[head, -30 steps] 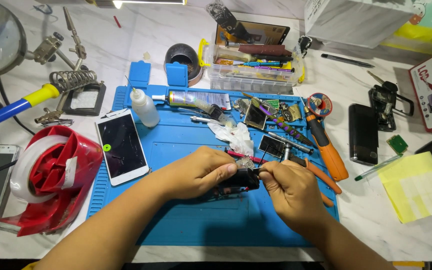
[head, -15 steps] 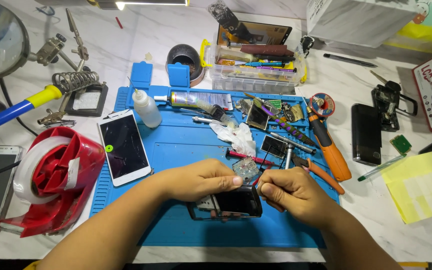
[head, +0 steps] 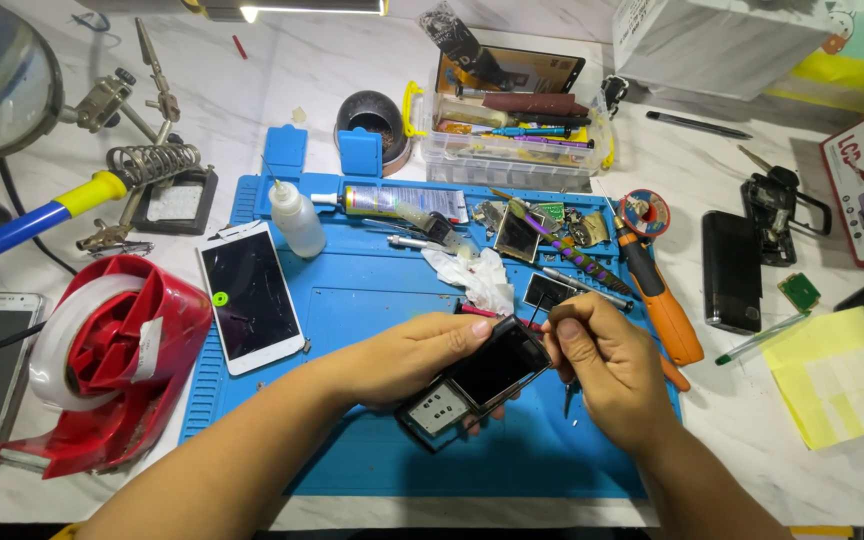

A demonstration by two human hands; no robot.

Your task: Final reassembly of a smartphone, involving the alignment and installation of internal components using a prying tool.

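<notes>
Left hand (head: 422, 355) grips small black opened phone body (head: 480, 378); right hand (head: 602, 365) pinches thin dark tool at its upper edge. Prying step likely; next needs steady, light leverage

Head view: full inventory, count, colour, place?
blue work mat: 1, blue, centre
small phone: 1, black, held over mat
white phone: 1, white frame, mat left
squeeze bottle: 1, clear, mat top left
glue tube: 1, silver, mat top
screwdriver: 1, orange, mat right
red fan: 1, red, left
parts box: 1, clear, top
sticky notes: 1 pad, yellow, right
left hand: grips small phone
right hand: grips thin tool at phone edge
</notes>
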